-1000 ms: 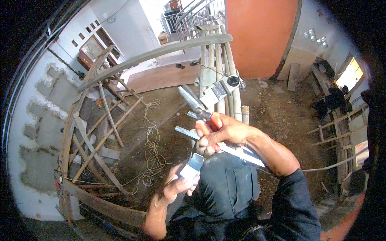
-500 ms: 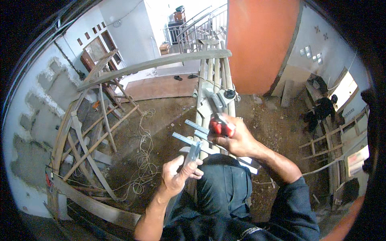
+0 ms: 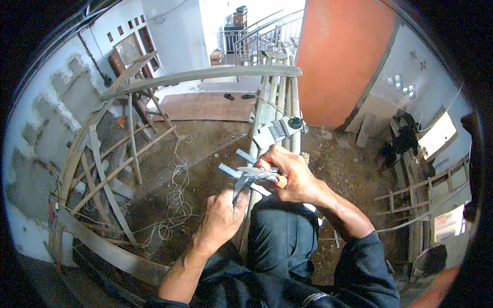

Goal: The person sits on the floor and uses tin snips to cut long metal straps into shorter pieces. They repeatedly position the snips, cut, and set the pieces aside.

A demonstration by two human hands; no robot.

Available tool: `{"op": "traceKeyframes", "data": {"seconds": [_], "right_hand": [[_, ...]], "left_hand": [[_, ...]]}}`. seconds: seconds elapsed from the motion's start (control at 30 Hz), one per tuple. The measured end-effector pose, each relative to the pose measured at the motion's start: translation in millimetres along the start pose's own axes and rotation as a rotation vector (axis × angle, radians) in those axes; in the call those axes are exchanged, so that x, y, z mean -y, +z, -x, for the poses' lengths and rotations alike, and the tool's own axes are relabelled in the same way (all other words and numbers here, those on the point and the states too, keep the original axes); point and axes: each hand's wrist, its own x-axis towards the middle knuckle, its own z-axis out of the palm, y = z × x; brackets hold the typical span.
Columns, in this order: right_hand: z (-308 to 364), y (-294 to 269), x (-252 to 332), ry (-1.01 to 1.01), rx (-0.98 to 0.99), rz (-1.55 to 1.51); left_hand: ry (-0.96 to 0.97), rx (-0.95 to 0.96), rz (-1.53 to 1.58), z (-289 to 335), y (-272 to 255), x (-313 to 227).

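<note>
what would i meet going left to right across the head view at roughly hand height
White wall with rough grey patches → weathered wooden scaffolding → tangled pale cable → bare left hand holding a grey metal strip → bare right hand gripping orange-handled metal snips → brown ladder-like wooden frame

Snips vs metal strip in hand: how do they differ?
Colour: the snips have orange-red handles; the strip is plain grey.
Hold: the snips are in the right hand, the strip in the left hand.
Pose: the snips' blades point left; the strip slants upward from the fingers.
Shared: both show grey metal.
</note>
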Motion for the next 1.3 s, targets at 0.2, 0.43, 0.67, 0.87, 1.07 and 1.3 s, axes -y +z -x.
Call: {"op": "traceKeyframes", "data": {"seconds": [0.2,0.43,0.67,0.87,1.07,1.3], "right_hand": [[4,20,-7,-0.065,-0.091,-0.014],[5,32,-17,-0.123,-0.133,-0.014],[6,33,-17,-0.143,-0.130,0.024],[11,33,-16,-0.087,-0.137,0.024],[12,32,-11,-0.076,-0.169,0.045],[13,27,-1,-0.254,-0.255,0.168]], "left_hand": [[0.055,-0.100,-0.292,-2,-1,0],[0.076,-0.178,-0.400,-4,1,3],[0.082,-0.155,-0.397,-9,3,9],[0.086,-0.158,-0.383,-10,5,9],[0.173,-0.145,-0.353,-16,13,18],[0.478,-0.225,-0.451,-18,13,15]]}}
